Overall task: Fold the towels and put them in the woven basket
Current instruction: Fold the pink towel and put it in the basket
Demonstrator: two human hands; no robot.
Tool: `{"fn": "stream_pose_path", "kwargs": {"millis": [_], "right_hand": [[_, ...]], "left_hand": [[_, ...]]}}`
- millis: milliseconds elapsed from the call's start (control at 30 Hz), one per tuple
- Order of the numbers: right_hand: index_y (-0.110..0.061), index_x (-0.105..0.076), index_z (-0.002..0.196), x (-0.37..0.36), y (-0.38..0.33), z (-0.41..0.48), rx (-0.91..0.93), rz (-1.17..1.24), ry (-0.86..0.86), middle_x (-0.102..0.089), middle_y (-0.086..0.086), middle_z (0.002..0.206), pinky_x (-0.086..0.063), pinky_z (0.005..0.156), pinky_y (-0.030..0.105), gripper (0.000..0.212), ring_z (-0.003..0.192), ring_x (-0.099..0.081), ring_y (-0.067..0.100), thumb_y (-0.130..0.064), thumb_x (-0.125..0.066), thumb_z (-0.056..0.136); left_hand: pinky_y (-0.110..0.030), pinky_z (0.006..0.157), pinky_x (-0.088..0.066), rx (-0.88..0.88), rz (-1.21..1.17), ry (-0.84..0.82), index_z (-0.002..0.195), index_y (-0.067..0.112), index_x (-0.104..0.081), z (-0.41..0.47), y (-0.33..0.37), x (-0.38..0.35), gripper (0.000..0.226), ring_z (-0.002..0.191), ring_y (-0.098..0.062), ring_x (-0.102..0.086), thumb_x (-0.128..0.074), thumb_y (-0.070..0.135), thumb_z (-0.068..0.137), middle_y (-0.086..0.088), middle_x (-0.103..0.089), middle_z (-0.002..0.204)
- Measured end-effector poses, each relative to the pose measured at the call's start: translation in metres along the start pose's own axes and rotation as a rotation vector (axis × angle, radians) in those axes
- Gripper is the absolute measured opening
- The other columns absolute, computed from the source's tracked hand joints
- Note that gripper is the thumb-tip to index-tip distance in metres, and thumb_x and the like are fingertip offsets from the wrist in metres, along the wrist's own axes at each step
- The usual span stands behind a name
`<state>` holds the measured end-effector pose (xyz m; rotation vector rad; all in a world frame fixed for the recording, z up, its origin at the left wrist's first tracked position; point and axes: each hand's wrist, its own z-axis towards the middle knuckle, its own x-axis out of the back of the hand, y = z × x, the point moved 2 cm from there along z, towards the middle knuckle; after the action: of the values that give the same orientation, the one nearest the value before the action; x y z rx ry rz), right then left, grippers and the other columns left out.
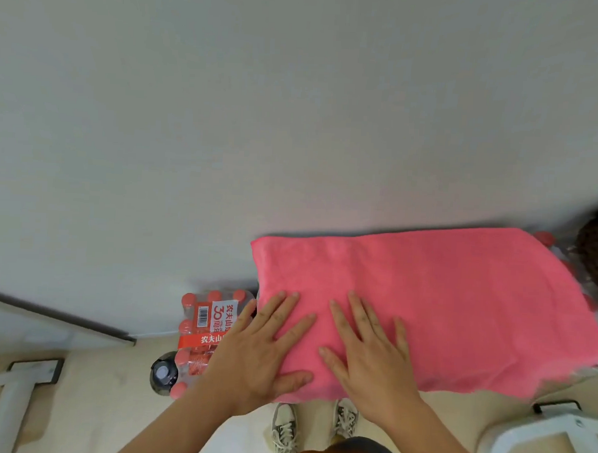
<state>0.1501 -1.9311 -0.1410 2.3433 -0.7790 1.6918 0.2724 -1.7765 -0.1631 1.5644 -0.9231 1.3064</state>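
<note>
Closest in, two grey-and-white shoes [283,427] stand on the pale floor [111,406], toes pointing at the towel. Above them both hands lie flat on the near-left end of the pink towel [458,308]: the left hand [261,348] with fingers straight and spread, thumb along the near edge, and the right hand [370,359] just beside it, also spread, palm down. Neither hand grasps anything; they only press on the cloth. The towel is laid out long from left to right, raised above the floor, its near edge hanging a little and ragged toward the right. What bears it is mostly hidden, though a red cap [543,238] and clear wrap show at its far right corner. Just left of the towel, partly behind the left hand, sits a shrink-wrapped pack [204,325] of red-capped bottles with a red and white label. A dark round bottle top [163,373] stands against the pack's near-left corner. White frame legs rise at the left [9,402] and at the right [555,439] of the floor. At the right edge, near the towel's far corner, the dark woven basket [596,260] is cut off by the frame, with something pale inside. Behind everything stands a plain light wall [261,105].
</note>
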Motion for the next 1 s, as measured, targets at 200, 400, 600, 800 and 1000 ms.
{"fn": "stream_pose_path", "kwargs": {"millis": [200, 400, 600, 800, 1000], "right_hand": [[-0.048, 0.009, 0.145, 0.024, 0.015, -0.002, -0.026, 0.131, 0.053, 0.011, -0.011, 0.159, 0.003, 0.114, 0.056, 0.066, 0.146, 0.009, 0.008, -0.071, -0.007, 0.086], [-0.033, -0.027, 0.148, 0.044, 0.106, -0.04, -0.356, 0.502, 0.38, -0.028, -0.007, 0.154, -0.014, 0.117, 0.047, 0.064, 0.144, -0.02, 0.011, -0.065, -0.02, 0.092], [-0.019, -0.046, 0.14, 0.033, 0.213, -0.076, -0.759, 0.892, 0.658, -0.049, 0.004, 0.141, -0.037, 0.107, 0.046, 0.046, 0.127, -0.046, 0.023, -0.034, -0.047, 0.097], [-0.036, -0.047, 0.123, 0.028, 0.291, -0.081, -0.768, 1.2, 0.787, -0.05, -0.012, 0.118, -0.037, 0.094, 0.031, 0.03, 0.111, -0.046, 0.009, -0.023, -0.05, 0.097], [-0.022, -0.056, 0.116, 0.019, 0.333, -0.074, -0.826, 1.1, 0.73, -0.06, 0.002, 0.102, -0.046, 0.085, 0.036, 0.031, 0.096, -0.057, 0.019, -0.025, -0.065, 0.087]], "left_hand": [[-0.051, 0.108, -0.023, 0.046, 0.034, 0.003, 0.144, 0.031, -0.038, 0.008, 0.009, 0.016, 0.07, 0.141, -0.024, -0.032, -0.029, 0.072, 0.089, -0.005, -0.032, 0.154], [-0.047, 0.1, -0.045, -0.088, -0.043, 0.092, 0.136, 0.025, -0.047, 0.068, 0.057, 0.037, 0.052, 0.129, -0.026, -0.048, -0.033, 0.052, 0.094, -0.006, -0.047, 0.144], [-0.043, 0.106, -0.04, -0.297, -0.059, 0.057, 0.142, 0.021, -0.042, 0.144, 0.141, 0.031, 0.054, 0.135, -0.026, -0.041, -0.03, 0.046, 0.095, -0.009, -0.04, 0.149], [-0.035, 0.103, -0.043, -0.363, -0.114, 0.087, 0.128, 0.016, -0.057, 0.226, 0.206, 0.031, 0.049, 0.118, -0.027, -0.056, -0.039, 0.037, 0.087, -0.011, -0.056, 0.134], [-0.034, 0.083, -0.047, -0.219, -0.23, 0.201, 0.095, 0.007, -0.071, 0.341, 0.243, 0.041, 0.042, 0.09, -0.032, -0.064, -0.037, 0.029, 0.085, -0.01, -0.069, 0.1]]}}
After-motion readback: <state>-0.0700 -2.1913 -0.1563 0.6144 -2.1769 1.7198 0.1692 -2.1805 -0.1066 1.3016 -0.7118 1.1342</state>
